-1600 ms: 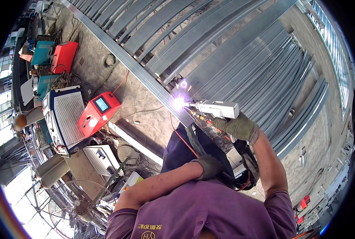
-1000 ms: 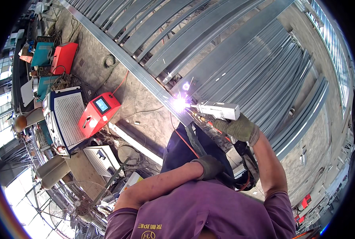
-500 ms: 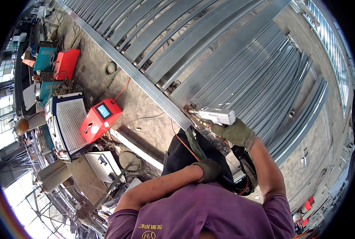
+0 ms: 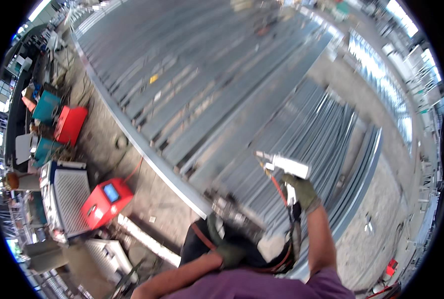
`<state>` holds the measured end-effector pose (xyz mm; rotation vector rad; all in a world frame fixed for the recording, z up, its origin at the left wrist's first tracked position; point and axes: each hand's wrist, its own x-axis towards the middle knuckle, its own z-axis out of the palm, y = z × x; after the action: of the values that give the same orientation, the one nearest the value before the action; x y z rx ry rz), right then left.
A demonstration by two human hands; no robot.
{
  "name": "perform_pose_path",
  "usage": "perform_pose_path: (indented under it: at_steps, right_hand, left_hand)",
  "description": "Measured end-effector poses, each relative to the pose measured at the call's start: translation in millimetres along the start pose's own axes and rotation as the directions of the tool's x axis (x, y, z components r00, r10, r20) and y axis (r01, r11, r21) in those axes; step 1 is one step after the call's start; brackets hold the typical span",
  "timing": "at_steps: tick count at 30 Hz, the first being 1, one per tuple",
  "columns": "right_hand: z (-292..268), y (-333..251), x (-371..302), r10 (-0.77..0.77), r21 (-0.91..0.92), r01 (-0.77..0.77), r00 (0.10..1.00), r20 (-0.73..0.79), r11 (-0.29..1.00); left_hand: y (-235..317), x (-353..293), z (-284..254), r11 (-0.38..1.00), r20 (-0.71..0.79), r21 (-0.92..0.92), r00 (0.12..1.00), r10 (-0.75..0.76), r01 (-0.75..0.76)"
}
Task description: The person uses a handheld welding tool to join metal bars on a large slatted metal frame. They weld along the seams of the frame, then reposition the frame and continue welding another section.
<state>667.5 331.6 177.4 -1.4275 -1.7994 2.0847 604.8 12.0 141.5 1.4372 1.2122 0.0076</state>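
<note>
My right hand (image 4: 304, 192), in an olive green glove, is closed on the grip of a white handheld welding gun (image 4: 292, 166). The gun's narrow nozzle points left, held above the grey metal bars. A red hose (image 4: 278, 188) and a yellow fitting hang beneath the gun. Low in front of my body, my left hand (image 4: 232, 253), also gloved, appears closed round a dark green sheathed hose (image 4: 214, 230); blur softens its fingers. Close by lies the near corner of a large metal frame (image 4: 163, 174), made of a long edge rail with several slats across it.
A red machine with a lit screen (image 4: 107, 202) stands on the floor at left, beside a white and blue cabinet (image 4: 72, 199). Farther back are another red case (image 4: 71, 124) and teal boxes (image 4: 46, 105). Stacked long metal profiles (image 4: 311, 144) lie at right.
My right hand has lifted the welding gun away from the frame's corner, and the gun now hangs over the bars to the right. My view has tilted up, showing more of the frame.
</note>
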Motion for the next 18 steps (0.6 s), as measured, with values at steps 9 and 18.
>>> perform_pose_path:
  at_steps: [9,18]
  right_hand:
    - [-59,-39,1,-0.046,0.485,0.318,0.869,-0.493,0.815]
    - [61,-64,-44,-0.155,0.511,0.428,0.857,-0.492,0.746]
  left_hand:
    - [-14,-50,-47,0.966,-0.145,-0.245,0.982,-0.119,0.081]
    - [-41,-74,-21,0.238,-0.244,-0.939,0.968,0.056,-0.250]
